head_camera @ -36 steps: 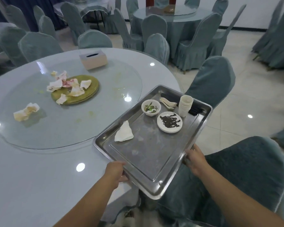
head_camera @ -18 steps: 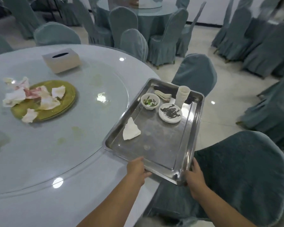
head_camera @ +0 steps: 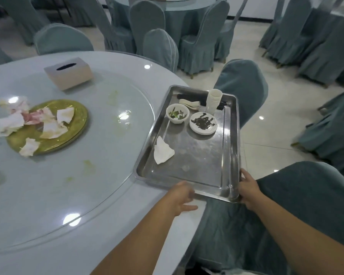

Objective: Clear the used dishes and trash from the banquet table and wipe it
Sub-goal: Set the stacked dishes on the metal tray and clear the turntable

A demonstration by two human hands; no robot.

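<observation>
My two hands, left and right, grasp the near rim of the steel tray, now slid partly onto the desk edge; the green plate of napkins, left of the tray, is next.

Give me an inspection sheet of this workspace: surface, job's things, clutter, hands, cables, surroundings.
Surface: round table with glass turntable, greenish smears on it.
Job's things: steel tray at the table edge, carrying bowl, saucer, cup stack, spoons, one napkin.
Clutter: green plate with crumpled napkins; tissue box.
Hands: left hand at the tray's near rim, grip unclear; right hand grips the near right corner.
Cables: nothing seen.
Surroundings: covered chairs, another table, tiled floor.
</observation>
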